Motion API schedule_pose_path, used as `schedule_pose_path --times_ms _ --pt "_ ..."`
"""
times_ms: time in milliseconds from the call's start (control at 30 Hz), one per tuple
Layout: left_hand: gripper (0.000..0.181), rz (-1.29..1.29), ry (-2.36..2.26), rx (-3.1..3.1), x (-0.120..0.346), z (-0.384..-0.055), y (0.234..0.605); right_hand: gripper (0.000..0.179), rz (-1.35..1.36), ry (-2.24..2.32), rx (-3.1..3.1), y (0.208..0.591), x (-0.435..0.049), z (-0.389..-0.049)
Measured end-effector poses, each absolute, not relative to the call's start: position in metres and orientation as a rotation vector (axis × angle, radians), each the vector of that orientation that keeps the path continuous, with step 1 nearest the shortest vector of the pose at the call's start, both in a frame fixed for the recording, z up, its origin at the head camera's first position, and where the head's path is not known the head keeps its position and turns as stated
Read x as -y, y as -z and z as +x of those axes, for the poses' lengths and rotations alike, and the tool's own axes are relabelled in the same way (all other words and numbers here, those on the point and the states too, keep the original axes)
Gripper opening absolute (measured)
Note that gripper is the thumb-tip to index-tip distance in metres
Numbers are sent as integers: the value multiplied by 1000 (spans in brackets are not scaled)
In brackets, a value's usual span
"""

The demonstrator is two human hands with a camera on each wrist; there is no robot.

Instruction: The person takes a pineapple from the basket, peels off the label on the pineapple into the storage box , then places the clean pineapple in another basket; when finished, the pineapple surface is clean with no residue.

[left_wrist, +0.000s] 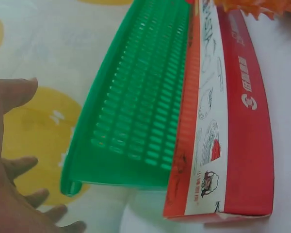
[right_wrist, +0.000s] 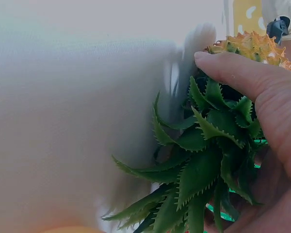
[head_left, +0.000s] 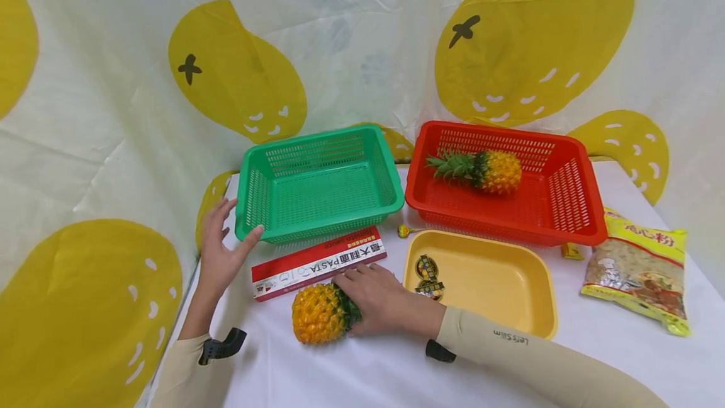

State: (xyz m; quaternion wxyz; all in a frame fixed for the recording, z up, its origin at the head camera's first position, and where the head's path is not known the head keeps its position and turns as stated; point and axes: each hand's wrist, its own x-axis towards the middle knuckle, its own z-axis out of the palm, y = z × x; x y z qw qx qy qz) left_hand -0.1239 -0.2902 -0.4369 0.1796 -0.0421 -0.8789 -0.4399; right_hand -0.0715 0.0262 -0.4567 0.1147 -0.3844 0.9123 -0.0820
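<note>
My right hand (head_left: 376, 294) grips a pineapple (head_left: 317, 313) at its leafy crown, low over the white tabletop. In the right wrist view the thumb lies across the base of the green leaves (right_wrist: 203, 165), and the far fingers are mostly hidden. The yellow fruit points left, just in front of a red and white pasta box (head_left: 317, 264). My left hand (head_left: 219, 260), fingers spread and holding nothing, is beside the front left corner of a green basket (head_left: 323, 194); whether it touches the rim I cannot tell.
A red basket (head_left: 535, 213) at the back right holds another pineapple (head_left: 501, 172). Before it stands a yellow tray (head_left: 504, 282) with dark labels (head_left: 428, 272) at its left. A noodle bag (head_left: 637, 269), a tiny pineapple-like piece (head_left: 403, 231) and a yellow packet (head_left: 572, 251) lie nearby.
</note>
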Motion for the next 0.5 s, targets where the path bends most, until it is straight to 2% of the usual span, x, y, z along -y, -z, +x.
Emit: schedule_pose_path --times_ms 267,500 --pt "88 66 1504 2588 294 -137 455 96 -1112 266 -2687 458 -26 -70" --pt "88 66 1563 2609 292 -142 465 90 -1138 281 -2700 460 -27 -71"
